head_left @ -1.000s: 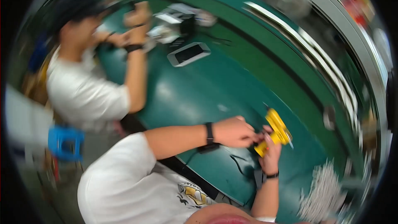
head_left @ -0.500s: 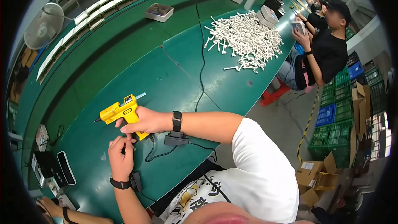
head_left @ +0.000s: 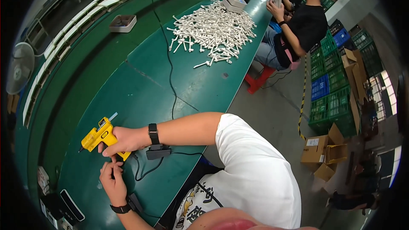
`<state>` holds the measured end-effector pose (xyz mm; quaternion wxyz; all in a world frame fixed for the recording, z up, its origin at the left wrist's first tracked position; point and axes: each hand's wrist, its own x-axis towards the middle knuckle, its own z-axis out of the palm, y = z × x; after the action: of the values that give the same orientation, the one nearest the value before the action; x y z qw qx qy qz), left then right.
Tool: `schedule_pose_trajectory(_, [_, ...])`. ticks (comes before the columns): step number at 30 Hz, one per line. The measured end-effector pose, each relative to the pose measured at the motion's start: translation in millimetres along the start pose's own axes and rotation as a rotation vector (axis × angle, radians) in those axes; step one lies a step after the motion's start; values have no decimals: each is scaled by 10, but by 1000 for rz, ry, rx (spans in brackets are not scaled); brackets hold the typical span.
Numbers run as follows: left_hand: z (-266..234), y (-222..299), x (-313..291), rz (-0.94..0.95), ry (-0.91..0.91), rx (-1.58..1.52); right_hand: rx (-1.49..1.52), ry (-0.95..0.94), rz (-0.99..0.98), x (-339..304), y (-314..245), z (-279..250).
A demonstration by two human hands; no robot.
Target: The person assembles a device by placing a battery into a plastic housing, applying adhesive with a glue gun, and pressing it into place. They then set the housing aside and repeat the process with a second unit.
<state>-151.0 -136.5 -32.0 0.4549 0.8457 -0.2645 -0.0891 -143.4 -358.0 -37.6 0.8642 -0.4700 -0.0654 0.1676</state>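
Note:
A yellow hot glue gun is in my right hand, its dark nozzle toward the left. The fingers wrap round its grip, and a clear glue stick juts from its back end. Just below the grip is my left hand, with curled fingers close to the right hand's fingertips. Whether those fingers touch or pinch something small, I cannot make out. Both wrists wear black straps with small dark boxes, and a black cable runs from the grip.
On the green table lies a heap of white rod-shaped parts, beside light boxes. A black cable crosses the tabletop. Farther right sits a person holding a small light box. Crates and cartons stand on the floor.
The whole view has shifted, so the heap and the seated person appear farther left and higher, and my hands farther left and lower. My grip on the glue gun looks the same.

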Motion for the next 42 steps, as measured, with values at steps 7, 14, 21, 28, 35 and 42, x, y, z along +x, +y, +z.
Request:
schedule_pose_trajectory(7, [17, -8, -7, -2, 22, -59, 2, -36, 20, -34, -71, 44])
schedule_pose_trajectory(14, [26, -68, 20, 36, 1, -8, -4, -41, -6, -40, -60, 30])
schedule_pose_trajectory(21, [-10, -69, 0, 55, -31, 13, 79, -39, 10, 22, -8, -10])
schedule_pose_trajectory(28, [41, -64, -23, 16, 42, -138, 74, -49, 3, -11, -24, 32])
schedule_pose_trajectory(35, [24, -120, 27, 32, 10, -81, 69, -29, 27, -18, -25, 5])
schedule_pose_trajectory(42, [-27, -135, 19, 98, 17, -18, -16, -49, 43, -28, -90, 6])
